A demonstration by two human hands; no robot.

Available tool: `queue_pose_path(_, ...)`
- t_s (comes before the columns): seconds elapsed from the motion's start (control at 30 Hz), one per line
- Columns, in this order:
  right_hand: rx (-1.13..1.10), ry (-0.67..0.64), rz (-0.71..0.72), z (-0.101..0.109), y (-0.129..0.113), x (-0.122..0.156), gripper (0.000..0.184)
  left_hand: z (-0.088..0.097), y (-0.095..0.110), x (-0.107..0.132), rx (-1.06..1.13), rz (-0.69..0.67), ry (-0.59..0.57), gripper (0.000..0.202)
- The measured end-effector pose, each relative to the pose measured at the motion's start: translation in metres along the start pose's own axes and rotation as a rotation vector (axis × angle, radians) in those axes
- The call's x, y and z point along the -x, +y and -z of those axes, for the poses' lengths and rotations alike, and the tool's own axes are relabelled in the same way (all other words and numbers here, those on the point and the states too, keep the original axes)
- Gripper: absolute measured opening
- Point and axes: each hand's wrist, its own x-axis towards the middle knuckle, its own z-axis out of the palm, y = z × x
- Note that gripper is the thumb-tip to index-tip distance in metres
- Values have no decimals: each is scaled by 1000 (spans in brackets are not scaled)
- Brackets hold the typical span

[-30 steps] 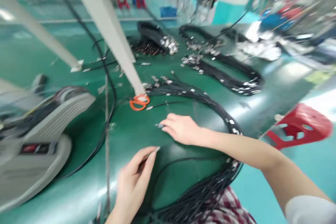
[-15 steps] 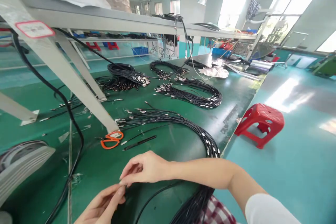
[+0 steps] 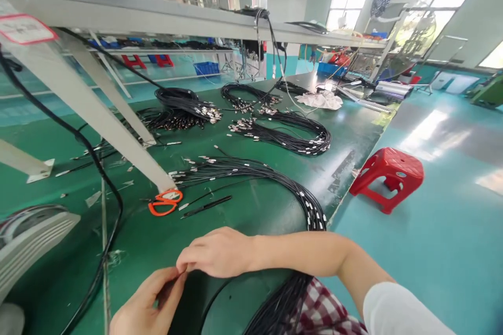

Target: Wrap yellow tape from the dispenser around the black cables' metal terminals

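Observation:
My left hand (image 3: 147, 303) and my right hand (image 3: 214, 252) meet low over the green table (image 3: 243, 214), fingertips pinched together on the end of a thin black cable (image 3: 214, 293). What sits at the cable's tip is hidden by the fingers. That cable curves down toward a thick bundle of black cables (image 3: 283, 298) that hangs off the table edge by my checked clothing. Just beyond my hands lie orange-handled scissors (image 3: 165, 202) and a loose black cable piece (image 3: 206, 206).
Several coiled bundles of black cables with metal ends (image 3: 286, 138) lie across the table. A slanted white frame leg (image 3: 98, 115) ends by the scissors. A grey machine (image 3: 27, 241) is at left, with a black cord (image 3: 106, 193) beside it. A red stool (image 3: 387, 172) stands on the floor at right.
My head has lifted from a blurred look down at the table. My right hand drew back from the cables to meet the left, and both now pinch the cable end closer to me.

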Motion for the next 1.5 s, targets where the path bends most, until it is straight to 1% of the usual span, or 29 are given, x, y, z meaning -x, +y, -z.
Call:
queue_pose_path(0.07, -31, -7, -8, -1, -3, 0, 16, -2, 0, 3, 1, -82, 10, 30)
queue_pose_path(0.13, -97, 4, -48, -2, -8, 0, 11, -3, 2, 6, 22, -160, 19, 23)
queue_pose_path(0.27, -272, 44, -92, -11, -10, -4, 10, -6, 1, 7, 96, -207, 49, 11)
queue_pose_path(0.4, -424, 77, -167, -19, -9, -6, 11, -13, -3, 10, 107, -164, 68, 10)
queue_pose_path(0.53, -554, 91, -252, -22, -9, -8, 7, -17, -3, 14, 190, -118, 134, 8)
queue_pose_path(0.63, -780, 107, -333, -22, -7, -9, 17, -15, -5, 13, 301, -40, 194, 5)
queue_pose_path(0.73, -1035, 135, -409, -22, -4, -11, 25, -12, -9, 9, 427, 36, 230, 7)
queue_pose_path(0.83, -1113, 149, -433, -22, -1, -11, 27, -11, -12, 6, 514, 70, 225, 10)
queue_pose_path(1.0, -1143, 142, -455, -21, 1, -12, 27, -10, -10, 7, 576, 58, 135, 17)
queue_pose_path(1.13, -1112, 128, -450, -19, -1, -11, 24, -8, -5, 10, 483, -8, 105, 22)
queue_pose_path(1.2, -1035, 118, -431, -18, -4, -10, 22, -7, -4, 10, 413, -50, 98, 19)
queue_pose_path(1.27, -897, 103, -401, -17, -7, -10, 17, -6, -4, 11, 339, -102, 91, 15)
queue_pose_path(1.4, -630, 37, -338, -15, -13, -10, 9, -3, -6, 12, 186, -217, 28, 13)
queue_pose_path(1.5, -541, -5, -306, -15, -14, -10, 8, -2, -6, 12, 168, -243, -10, 13)
